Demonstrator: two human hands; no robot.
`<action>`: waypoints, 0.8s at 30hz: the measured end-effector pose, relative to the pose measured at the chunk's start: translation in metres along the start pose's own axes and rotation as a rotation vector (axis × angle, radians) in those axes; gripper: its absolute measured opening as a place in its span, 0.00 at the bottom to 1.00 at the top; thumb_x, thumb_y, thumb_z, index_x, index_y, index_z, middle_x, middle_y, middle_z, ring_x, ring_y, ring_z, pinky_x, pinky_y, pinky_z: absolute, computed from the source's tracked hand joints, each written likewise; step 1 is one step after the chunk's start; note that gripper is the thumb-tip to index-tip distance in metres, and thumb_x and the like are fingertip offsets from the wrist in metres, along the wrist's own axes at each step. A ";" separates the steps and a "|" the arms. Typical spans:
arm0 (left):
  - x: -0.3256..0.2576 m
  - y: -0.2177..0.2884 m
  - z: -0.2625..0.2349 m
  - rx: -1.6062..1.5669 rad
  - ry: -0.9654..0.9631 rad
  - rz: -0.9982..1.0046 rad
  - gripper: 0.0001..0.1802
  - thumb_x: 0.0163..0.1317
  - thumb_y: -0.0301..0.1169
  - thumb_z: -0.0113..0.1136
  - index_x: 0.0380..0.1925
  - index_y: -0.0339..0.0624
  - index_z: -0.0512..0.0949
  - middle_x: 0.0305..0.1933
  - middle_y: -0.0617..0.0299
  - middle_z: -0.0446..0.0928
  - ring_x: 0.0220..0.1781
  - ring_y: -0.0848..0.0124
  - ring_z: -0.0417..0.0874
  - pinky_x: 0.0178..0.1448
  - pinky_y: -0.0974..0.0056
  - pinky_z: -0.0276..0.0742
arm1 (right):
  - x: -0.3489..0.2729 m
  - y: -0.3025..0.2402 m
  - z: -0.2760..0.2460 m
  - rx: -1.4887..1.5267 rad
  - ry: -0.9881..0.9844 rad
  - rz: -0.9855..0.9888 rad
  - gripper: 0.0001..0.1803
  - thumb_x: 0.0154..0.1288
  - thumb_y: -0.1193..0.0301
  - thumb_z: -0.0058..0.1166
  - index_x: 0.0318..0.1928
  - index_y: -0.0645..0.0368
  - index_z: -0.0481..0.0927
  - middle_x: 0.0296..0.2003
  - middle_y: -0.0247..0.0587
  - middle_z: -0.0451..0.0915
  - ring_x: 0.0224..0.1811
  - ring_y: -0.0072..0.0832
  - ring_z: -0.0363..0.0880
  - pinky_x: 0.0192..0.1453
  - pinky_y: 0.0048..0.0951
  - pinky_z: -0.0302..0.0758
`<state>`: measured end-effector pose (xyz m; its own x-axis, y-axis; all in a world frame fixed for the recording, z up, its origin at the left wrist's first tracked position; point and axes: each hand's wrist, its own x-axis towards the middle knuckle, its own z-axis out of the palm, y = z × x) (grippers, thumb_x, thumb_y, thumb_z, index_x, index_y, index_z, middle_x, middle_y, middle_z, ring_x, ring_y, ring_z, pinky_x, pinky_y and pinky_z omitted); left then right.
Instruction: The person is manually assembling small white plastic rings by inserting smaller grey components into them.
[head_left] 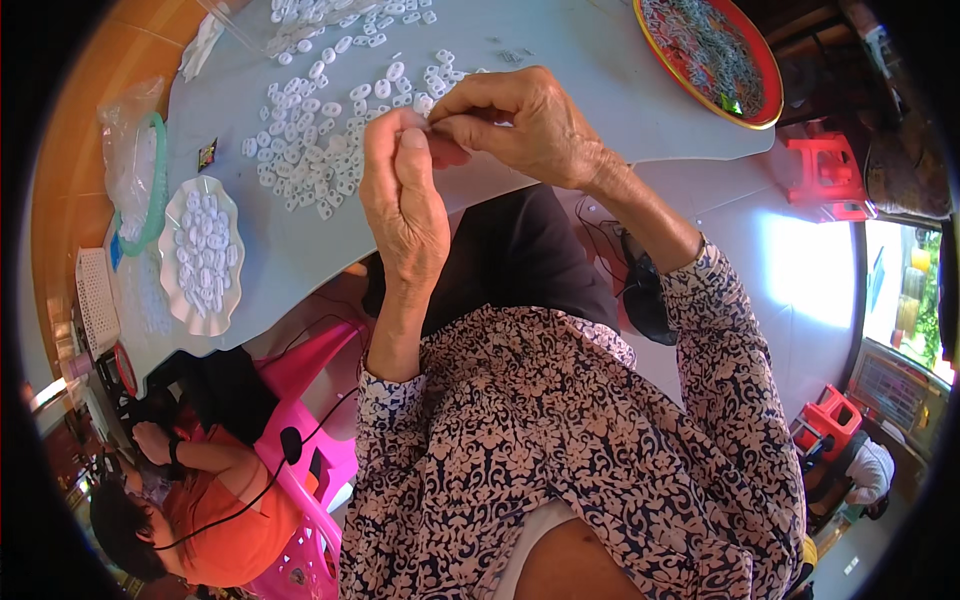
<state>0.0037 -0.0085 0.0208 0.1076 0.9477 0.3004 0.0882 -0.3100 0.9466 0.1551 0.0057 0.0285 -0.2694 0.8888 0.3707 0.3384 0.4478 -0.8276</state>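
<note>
Both hands, left hand (403, 190) and right hand (520, 125), pinch together on one small piece (432, 128) above the worktop's (560, 60) near edge; steady, aligned fingertips would serve best.

This is looking like a small home workshop for piecework; a pale desk (300, 250) is carrying a spread of small white plastic rings (310, 150) at the far side; a scalloped white dish (202, 255) at the left is holding more of them; a round red tray (712, 55) is sitting far right; red plastic stools (830, 172) are standing on the tiled floor (800, 270); another person (200, 500) is sitting near left by a pink chair (310, 400).
</note>
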 end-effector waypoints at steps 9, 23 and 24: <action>0.003 0.001 -0.007 0.064 -0.034 -0.010 0.08 0.66 0.29 0.49 0.35 0.35 0.71 0.26 0.63 0.74 0.27 0.79 0.72 0.33 0.73 0.66 | -0.001 0.006 0.003 0.400 0.026 0.236 0.12 0.67 0.68 0.52 0.39 0.67 0.80 0.24 0.31 0.77 0.26 0.14 0.71 0.30 0.19 0.71; -0.002 0.004 -0.003 0.001 -0.037 -0.126 0.14 0.65 0.35 0.51 0.37 0.33 0.74 0.29 0.65 0.74 0.30 0.78 0.71 0.38 0.72 0.67 | -0.008 0.001 0.012 0.265 0.164 0.169 0.07 0.62 0.72 0.56 0.36 0.63 0.81 0.25 0.31 0.79 0.28 0.13 0.74 0.32 0.19 0.73; -0.003 0.006 -0.002 -0.036 -0.014 -0.134 0.14 0.65 0.36 0.51 0.37 0.33 0.74 0.30 0.65 0.74 0.32 0.78 0.71 0.39 0.72 0.67 | -0.010 -0.004 0.013 0.225 0.191 0.161 0.05 0.61 0.74 0.56 0.35 0.63 0.81 0.25 0.34 0.80 0.28 0.16 0.75 0.32 0.20 0.74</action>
<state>0.0022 -0.0134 0.0255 0.1116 0.9791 0.1699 0.0675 -0.1780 0.9817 0.1445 -0.0062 0.0224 -0.0472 0.9581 0.2825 0.1497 0.2864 -0.9463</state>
